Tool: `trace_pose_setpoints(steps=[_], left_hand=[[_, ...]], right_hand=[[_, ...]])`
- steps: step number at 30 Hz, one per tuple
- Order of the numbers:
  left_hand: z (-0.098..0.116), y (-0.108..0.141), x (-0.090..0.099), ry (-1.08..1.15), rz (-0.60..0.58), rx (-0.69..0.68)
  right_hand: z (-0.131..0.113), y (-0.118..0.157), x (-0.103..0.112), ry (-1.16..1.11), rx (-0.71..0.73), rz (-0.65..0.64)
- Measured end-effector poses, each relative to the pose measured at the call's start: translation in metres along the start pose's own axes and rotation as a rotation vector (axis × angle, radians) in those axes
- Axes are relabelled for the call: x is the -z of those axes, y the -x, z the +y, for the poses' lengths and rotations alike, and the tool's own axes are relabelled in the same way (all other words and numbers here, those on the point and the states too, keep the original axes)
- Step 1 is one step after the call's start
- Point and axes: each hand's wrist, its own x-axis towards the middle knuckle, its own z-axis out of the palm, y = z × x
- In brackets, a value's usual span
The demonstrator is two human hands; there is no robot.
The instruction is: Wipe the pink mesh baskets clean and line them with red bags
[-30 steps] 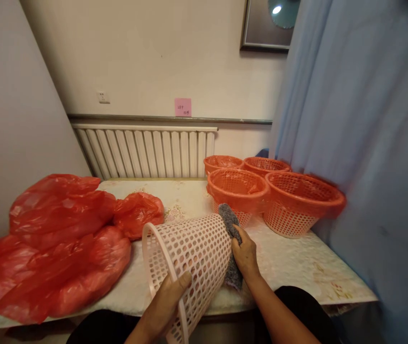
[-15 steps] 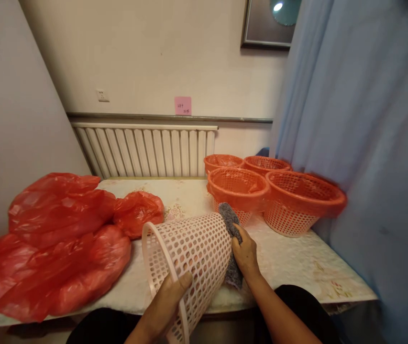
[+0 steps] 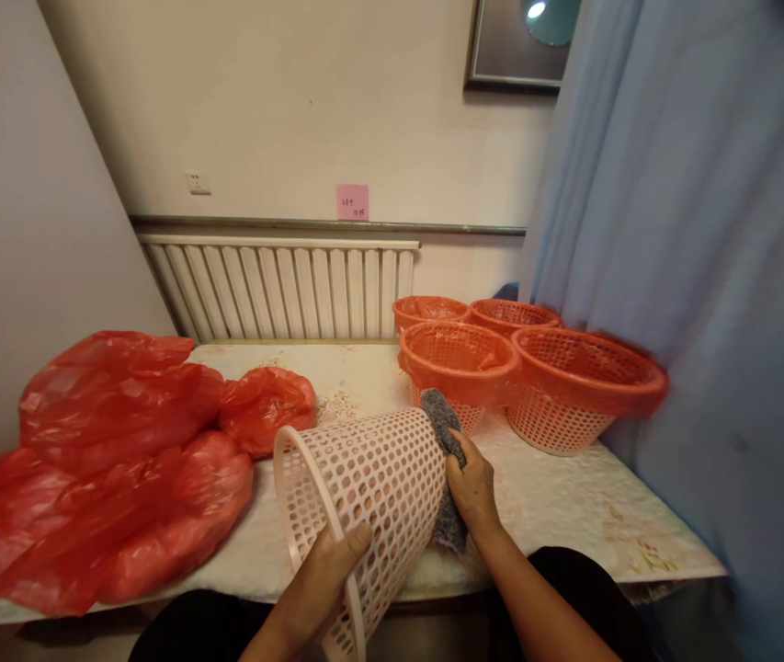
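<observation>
A pale pink perforated basket (image 3: 384, 478) lies tilted on its side above the table's front edge, its mouth facing left. My left hand (image 3: 326, 575) grips its rim, with the thumb outside and the other fingers hidden within. At the basket's base, my right hand (image 3: 472, 483) is closed on a dark grey cloth (image 3: 448, 524) and presses it against the bottom. The cloth hangs down below the fingers.
Red plastic bags (image 3: 122, 487) are heaped on the left of the table (image 3: 543, 496). Several baskets lined with red bags, one of them a front basket (image 3: 460, 354), stand at the back right, beside a blue curtain (image 3: 722, 303). A radiator (image 3: 295, 290) is behind.
</observation>
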Motion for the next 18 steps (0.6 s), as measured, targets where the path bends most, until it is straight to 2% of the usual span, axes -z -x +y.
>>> trace_pose_setpoints(steps=[18], left_hand=[[0.0016, -0.0011, -0.0007, -0.010, -0.013, -0.016]], right_hand=[[0.0014, 0.0000, -0.0017, -0.015, 0.008, 0.010]])
